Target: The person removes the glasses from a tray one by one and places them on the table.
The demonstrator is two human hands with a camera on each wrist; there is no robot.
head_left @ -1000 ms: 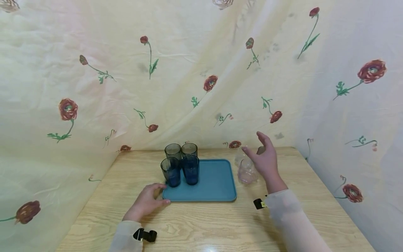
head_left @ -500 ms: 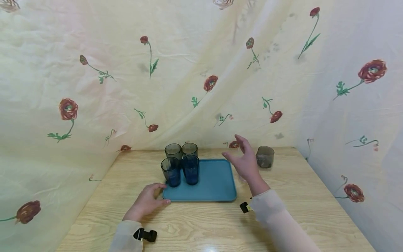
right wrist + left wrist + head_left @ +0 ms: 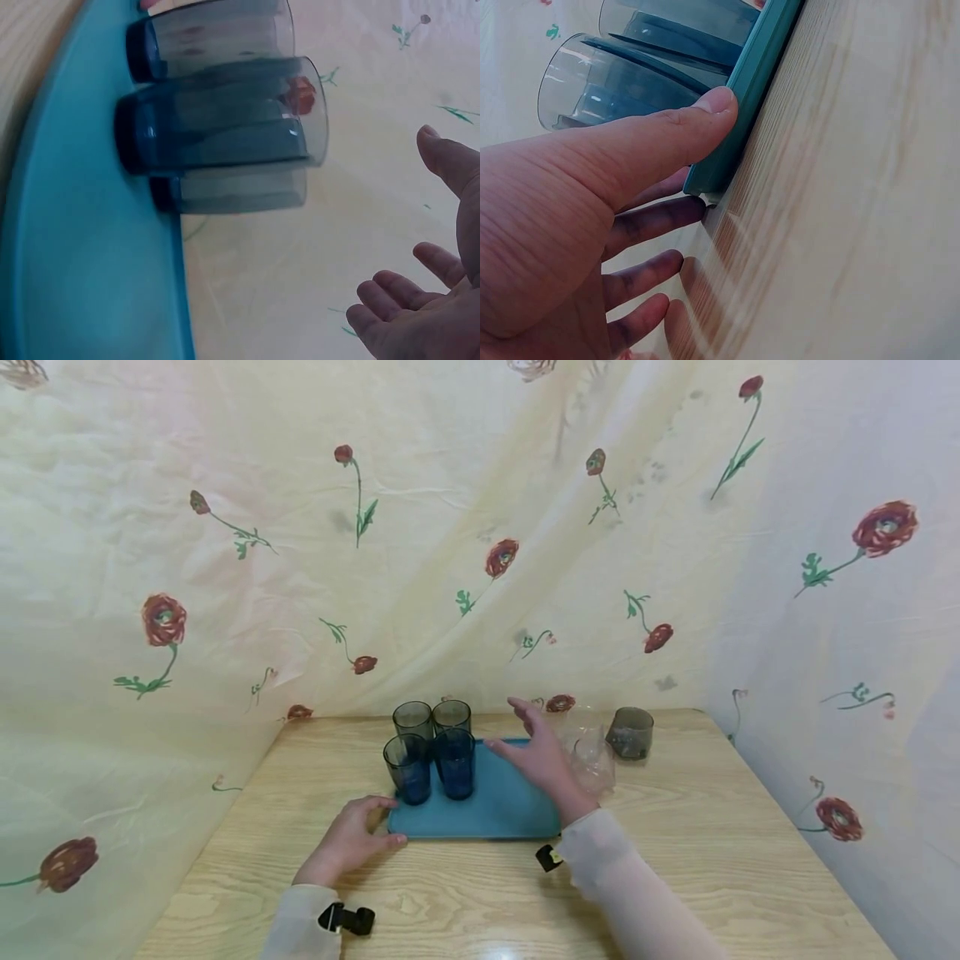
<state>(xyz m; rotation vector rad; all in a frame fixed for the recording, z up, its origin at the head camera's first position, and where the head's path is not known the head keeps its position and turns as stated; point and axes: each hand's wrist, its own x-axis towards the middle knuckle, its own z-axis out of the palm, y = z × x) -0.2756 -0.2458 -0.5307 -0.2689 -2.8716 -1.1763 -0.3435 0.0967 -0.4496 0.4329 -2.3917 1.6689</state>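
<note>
My left hand holds the near left corner of a blue tray. Its thumb presses on the rim in the left wrist view, and the other fingers reach around the corner. Several smoky blue drinking glasses stand upright and close together on the tray's left half, among them a front left glass and a front right glass. Above the right part of the tray hovers my right hand, fingers spread and holding nothing. In the right wrist view, a gap separates that hand from the blue glass.
Right of the tray stand clear glasses, partly behind the right hand. A short grey glass is farther right, near the back edge of the wooden table. Flowered cloth hangs behind and beside the table.
My right hand has moved left from over the clear glasses, passing the tray's right edge toward the blue glasses. The left hand, tray and glasses stay where they were.
</note>
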